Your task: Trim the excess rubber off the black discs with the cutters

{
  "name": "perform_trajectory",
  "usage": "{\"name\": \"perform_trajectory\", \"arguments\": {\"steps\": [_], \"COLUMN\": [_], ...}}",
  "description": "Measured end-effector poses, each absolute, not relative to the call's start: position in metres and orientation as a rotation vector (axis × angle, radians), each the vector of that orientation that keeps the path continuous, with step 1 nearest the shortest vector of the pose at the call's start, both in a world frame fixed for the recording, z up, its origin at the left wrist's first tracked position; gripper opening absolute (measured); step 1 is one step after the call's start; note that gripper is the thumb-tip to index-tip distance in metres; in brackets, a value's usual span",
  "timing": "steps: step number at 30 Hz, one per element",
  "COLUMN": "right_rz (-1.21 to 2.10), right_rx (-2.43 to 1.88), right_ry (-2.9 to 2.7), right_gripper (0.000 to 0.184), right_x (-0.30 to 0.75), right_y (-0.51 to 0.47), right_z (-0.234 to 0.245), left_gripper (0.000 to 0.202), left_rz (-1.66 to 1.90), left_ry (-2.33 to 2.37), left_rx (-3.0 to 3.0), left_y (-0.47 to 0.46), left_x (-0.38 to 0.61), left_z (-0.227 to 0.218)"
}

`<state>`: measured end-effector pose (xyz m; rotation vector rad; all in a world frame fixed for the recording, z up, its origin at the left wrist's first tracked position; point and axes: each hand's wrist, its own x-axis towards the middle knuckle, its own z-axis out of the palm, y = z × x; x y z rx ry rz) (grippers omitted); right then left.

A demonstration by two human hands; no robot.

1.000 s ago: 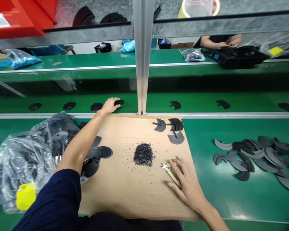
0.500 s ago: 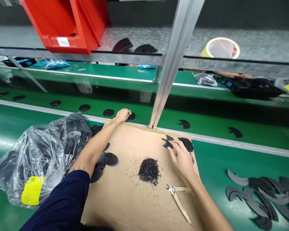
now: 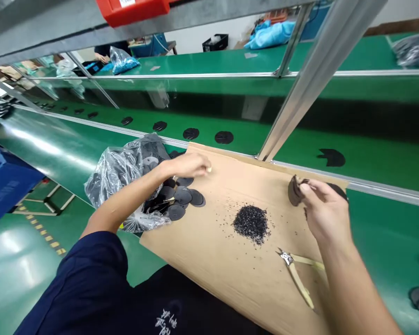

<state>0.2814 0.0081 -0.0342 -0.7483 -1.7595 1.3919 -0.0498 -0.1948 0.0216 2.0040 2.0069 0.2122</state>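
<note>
As the right hand [image 3: 326, 204] pinches a curved dark piece [image 3: 295, 191] between thumb and fingers, at the right far part of a brown cardboard sheet [image 3: 195, 242], the left hand [image 3: 192, 165] hangs curled over the sheet's left far part, seen from the head camera. Whether the left fingers hold anything cannot be told; a small pale spot shows at their tips. Just nearer than the left hand, flat dark discs [image 3: 197, 197] overlap on the sheet's left edge, beside a clear plastic bag [image 3: 117, 170] bulging with similar pieces. A heap of black granules [image 3: 251, 224] lies between the two hands and nearer, with stray grains around it. Diagonal cutters [image 3: 296, 277] with cream handles rest spread beside the right forearm. Past a metal rail, dark rounded parts [image 3: 224, 137] line a green belt [image 3: 387, 172] to the left of an aluminium post [image 3: 307, 88]; one notched dark part [image 3: 331, 157] lies to its right. A red bin [image 3: 136, 11] tops the far shelf, and a blue crate [image 3: 7, 186] stands at left. Far left, a co-worker's hand [image 3: 103, 58] shows.
</note>
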Motion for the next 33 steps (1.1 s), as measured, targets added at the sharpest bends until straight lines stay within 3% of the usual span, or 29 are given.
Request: {"name": "perform_trajectory", "arguments": {"steps": [4,7,8,11,14,16,20,25,33], "right_rz": [2.070,2.325,2.328,2.257,2.212,2.189,2.103,2.279,2.036], "right_rx": [-0.807,-0.830,-0.821,-0.803,-0.800,-0.754,-0.627,-0.580,-0.663], "right_ry": [-1.244,-0.951,-0.954,-1.106,-1.402,-1.616,-1.838,-1.813,-1.891], "right_gripper": [0.026,0.027,0.026,0.029,0.040,0.039,0.039,0.038,0.037], "right_x": [0.285,0.286,0.288,0.293,0.295,0.295,0.301,0.316,0.318], "right_y": [-0.020,-0.046,-0.054,-0.078,-0.098,-0.108,-0.118,-0.122,-0.127], "right_z": [-0.019,-0.006,-0.002,0.002,-0.001,-0.002,0.004,0.012,0.008], "left_gripper": [0.019,0.007,0.002,0.018,0.034,0.039,0.032,0.029,0.030], "left_rz": [0.050,0.152,0.254,0.759,1.252,1.388,1.341,1.237,1.256], "left_ry": [1.796,1.883,1.929,1.999,1.807,1.692,1.654,1.636,1.758], "left_rx": [2.043,1.974,1.938,1.691,1.334,1.223,1.241,1.301,1.661], "left_y": [-0.244,-0.258,-0.261,-0.266,-0.263,-0.258,-0.244,-0.235,-0.235], "left_x": [-0.021,-0.010,-0.006,0.016,0.056,0.085,0.122,0.134,0.142], "left_z": [0.013,0.013,0.014,0.019,0.016,0.012,0.008,0.004,0.011]}}
